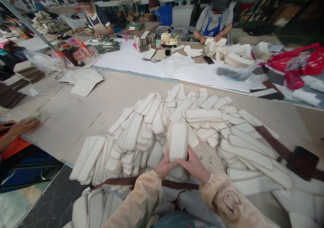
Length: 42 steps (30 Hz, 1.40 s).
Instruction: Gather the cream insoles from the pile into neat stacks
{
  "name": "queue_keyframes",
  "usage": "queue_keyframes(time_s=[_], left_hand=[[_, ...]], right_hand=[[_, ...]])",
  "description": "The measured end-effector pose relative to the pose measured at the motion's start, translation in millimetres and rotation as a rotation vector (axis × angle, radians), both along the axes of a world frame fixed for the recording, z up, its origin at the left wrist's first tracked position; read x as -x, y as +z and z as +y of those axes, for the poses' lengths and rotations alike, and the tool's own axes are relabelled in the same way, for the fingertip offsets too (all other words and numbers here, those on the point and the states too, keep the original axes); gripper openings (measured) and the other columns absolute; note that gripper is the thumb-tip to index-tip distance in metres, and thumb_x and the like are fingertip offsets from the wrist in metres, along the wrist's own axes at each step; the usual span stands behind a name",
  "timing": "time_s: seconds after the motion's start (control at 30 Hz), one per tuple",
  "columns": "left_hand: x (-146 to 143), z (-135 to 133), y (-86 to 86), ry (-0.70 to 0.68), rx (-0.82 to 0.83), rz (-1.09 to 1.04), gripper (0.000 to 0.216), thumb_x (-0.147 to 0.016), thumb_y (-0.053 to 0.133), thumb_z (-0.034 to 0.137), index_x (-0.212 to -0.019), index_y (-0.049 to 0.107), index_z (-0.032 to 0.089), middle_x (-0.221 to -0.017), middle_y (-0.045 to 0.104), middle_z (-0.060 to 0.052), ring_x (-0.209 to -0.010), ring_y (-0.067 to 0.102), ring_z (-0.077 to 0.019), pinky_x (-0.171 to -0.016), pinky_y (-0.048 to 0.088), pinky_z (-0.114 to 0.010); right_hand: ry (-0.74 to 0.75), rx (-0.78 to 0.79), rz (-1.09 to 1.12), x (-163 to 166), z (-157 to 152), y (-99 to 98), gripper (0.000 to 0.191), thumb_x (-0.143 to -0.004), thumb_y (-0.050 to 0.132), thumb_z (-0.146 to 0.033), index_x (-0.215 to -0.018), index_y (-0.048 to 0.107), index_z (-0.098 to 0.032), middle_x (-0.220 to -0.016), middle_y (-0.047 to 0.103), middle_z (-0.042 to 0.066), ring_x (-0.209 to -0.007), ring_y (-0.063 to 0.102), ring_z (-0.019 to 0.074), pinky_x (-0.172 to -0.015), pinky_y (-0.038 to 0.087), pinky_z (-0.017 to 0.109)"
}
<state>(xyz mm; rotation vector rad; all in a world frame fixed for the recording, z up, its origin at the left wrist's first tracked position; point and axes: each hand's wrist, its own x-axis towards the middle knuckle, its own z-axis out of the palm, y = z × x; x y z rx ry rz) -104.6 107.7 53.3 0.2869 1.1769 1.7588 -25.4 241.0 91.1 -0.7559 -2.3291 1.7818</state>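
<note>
Both my hands hold a small stack of cream padded strips (178,143) at the near edge of the table. My left hand (165,167) grips the stack's left side with fingers curled round it. My right hand (194,165) clasps the right side and near end. A large heap of the same cream strips (141,133) spreads across the table (83,116) in front of me, with more of them to the right (249,147). More strips lie below the table edge (93,207) near my lap.
A brown strap (275,145) with a dark patch (302,162) lies at the right. Another person's hand (24,126) rests on the table at the left. Two people work at the far side, among stacks of pieces (145,40), white sheets (83,81) and red fabric (298,64).
</note>
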Motion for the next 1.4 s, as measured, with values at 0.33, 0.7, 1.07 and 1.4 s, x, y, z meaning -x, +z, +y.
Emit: queue_keyframes(time_s=[0.33,0.7,1.07,1.4], left_hand=[[-44,41,-31.5,-0.085,0.607,0.592,0.06,-0.068,0.071,0.029,-0.124,0.054,0.016,-0.119,0.055,-0.013,-0.112,0.052,-0.0268,-0.102,0.04,-0.043],[-56,33,-54.8,-0.059,0.617,0.205,0.058,-0.07,0.072,0.026,-0.122,0.051,0.011,-0.109,0.061,-0.014,-0.098,0.06,-0.0204,-0.091,0.047,-0.034],[-71,96,13.4,-0.168,-0.169,0.091,0.073,-0.059,0.083,0.039,-0.118,0.051,0.013,-0.115,0.061,-0.013,-0.111,0.056,-0.0276,-0.101,0.041,-0.045],[-70,100,-35.5,-0.304,-0.051,0.692,0.079,-0.069,0.073,0.037,-0.133,0.032,0.013,-0.126,0.052,-0.016,-0.119,0.05,-0.0293,-0.106,0.036,-0.047]], right_hand=[[0.113,-0.925,-0.507,-104,50,6.2,0.073,-0.08,0.051,-0.019,-0.148,0.026,-0.016,-0.114,0.061,0.015,-0.097,0.06,0.0299,-0.078,0.047,0.039],[0.165,-0.899,-0.656,-111,59,-48.9,0.066,-0.073,0.052,-0.01,-0.138,0.04,-0.01,-0.114,0.061,0.016,-0.099,0.057,0.0279,-0.078,0.04,0.033],[-0.157,-0.497,0.045,-117,61,8.2,0.047,-0.075,0.061,-0.033,-0.119,0.051,-0.019,-0.104,0.067,0.006,-0.094,0.063,0.0233,-0.083,0.049,0.036],[-0.358,-0.365,0.159,-128,50,-65.5,0.056,-0.066,0.063,-0.029,-0.119,0.05,-0.016,-0.109,0.065,0.013,-0.1,0.063,0.0283,-0.087,0.051,0.043]])
